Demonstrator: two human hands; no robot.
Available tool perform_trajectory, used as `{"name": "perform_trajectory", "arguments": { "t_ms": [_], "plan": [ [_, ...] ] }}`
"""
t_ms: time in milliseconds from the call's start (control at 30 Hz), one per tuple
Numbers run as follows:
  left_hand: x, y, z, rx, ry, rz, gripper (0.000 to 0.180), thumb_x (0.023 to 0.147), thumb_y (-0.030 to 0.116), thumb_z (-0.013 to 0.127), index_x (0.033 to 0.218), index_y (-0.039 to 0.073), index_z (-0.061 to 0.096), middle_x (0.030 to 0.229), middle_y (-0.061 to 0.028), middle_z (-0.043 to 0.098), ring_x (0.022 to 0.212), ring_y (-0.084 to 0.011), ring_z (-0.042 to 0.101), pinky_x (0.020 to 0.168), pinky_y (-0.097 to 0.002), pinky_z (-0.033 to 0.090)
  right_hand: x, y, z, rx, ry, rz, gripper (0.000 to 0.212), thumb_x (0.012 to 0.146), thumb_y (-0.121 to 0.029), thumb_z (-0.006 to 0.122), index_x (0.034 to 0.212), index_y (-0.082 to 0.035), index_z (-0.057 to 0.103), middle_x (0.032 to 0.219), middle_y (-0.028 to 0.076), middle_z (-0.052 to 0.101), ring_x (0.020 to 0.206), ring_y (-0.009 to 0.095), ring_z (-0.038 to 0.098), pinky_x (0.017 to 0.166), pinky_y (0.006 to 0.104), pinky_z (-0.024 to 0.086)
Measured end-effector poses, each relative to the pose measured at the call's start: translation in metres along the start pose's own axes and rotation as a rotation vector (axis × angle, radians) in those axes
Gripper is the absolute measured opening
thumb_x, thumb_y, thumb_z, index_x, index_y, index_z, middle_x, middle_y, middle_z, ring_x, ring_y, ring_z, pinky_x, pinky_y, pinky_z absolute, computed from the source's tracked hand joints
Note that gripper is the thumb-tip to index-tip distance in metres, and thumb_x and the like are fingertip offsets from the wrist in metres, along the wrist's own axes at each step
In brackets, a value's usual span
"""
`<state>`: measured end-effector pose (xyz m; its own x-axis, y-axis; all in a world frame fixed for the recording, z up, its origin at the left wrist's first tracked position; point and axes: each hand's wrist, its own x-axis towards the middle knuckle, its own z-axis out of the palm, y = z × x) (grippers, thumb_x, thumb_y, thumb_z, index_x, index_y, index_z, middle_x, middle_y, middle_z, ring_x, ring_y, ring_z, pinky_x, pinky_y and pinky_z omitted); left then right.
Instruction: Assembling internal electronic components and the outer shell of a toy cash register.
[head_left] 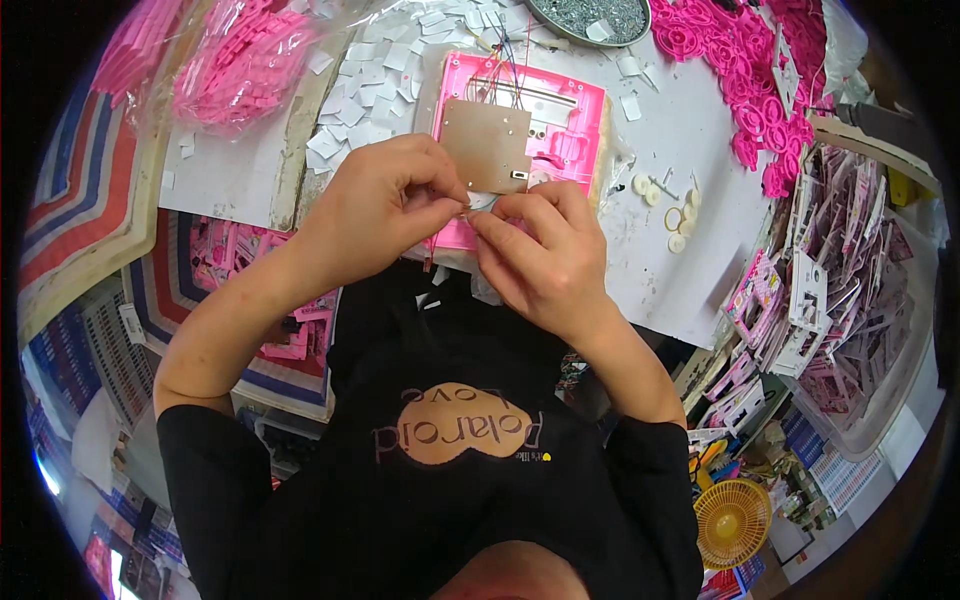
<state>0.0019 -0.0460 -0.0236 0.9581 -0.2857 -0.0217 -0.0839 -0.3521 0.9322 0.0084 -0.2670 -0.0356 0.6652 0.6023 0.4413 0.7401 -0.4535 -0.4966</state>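
On the worktable in front of me lies a pink plastic housing (590, 110), open side up, with a flat brown board (485, 140) on it. Thin coloured wires (497, 85) rise from the housing's far part. My left hand (390, 195) is pinched at the board's near left corner. Close beside it, my right hand (550, 250) also pinches, its fingertips almost meeting the left ones over the housing's near edge. What lies between the fingertips is too small to make out. Red wires (431, 252) hang below the left fingers.
Small white paper squares (365, 85) lie scattered left of the housing. A round tray of screws (590, 20) stands behind it. Pink ring-shaped parts (765, 120) heap at far right, near white round pieces (678, 222). A bagful of pink parts (245, 70) sits far left; a bin (880, 400) holds panels.
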Motion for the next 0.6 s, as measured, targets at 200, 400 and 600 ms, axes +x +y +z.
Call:
{"name": "perform_trajectory", "arguments": {
  "t_ms": [200,400,600],
  "plan": [
    [-0.008,0.001,0.006,-0.004,0.022,-0.083,0.007,0.086,-0.001,0.069,0.093,-0.001,0.069,0.088,-0.0035,0.059,0.070,-0.0082,0.051,0.060,-0.0235,0.039,0.001,0.002,0.001,0.035,-0.001,-0.006,0.029,0.067,-0.007,0.081,0.095,-0.008,0.076,0.092,0.005,0.066,0.085,0.027,0.057,0.075,0.0390,0.046],
    [-0.014,0.004,0.014,-0.103,0.102,-0.163,0.005,0.088,0.001,0.069,0.093,-0.002,0.068,0.084,-0.0034,0.059,0.063,-0.0066,0.049,0.057,-0.0236,0.038,-0.001,0.005,0.001,0.035,-0.031,-0.026,0.027,0.069,-0.009,0.078,0.095,-0.007,0.073,0.095,0.003,0.063,0.089,0.026,0.057,0.077,0.0405,0.045],
    [-0.012,0.012,0.011,-0.118,0.084,-0.229,0.005,0.089,0.000,0.069,0.093,-0.003,0.068,0.085,-0.0002,0.057,0.064,-0.0034,0.043,0.058,-0.0222,0.035,0.002,0.006,-0.003,0.063,-0.060,-0.027,0.027,0.068,-0.010,0.078,0.094,-0.008,0.071,0.093,0.004,0.060,0.087,0.027,0.055,0.078,0.0412,0.044]
  ]
}}
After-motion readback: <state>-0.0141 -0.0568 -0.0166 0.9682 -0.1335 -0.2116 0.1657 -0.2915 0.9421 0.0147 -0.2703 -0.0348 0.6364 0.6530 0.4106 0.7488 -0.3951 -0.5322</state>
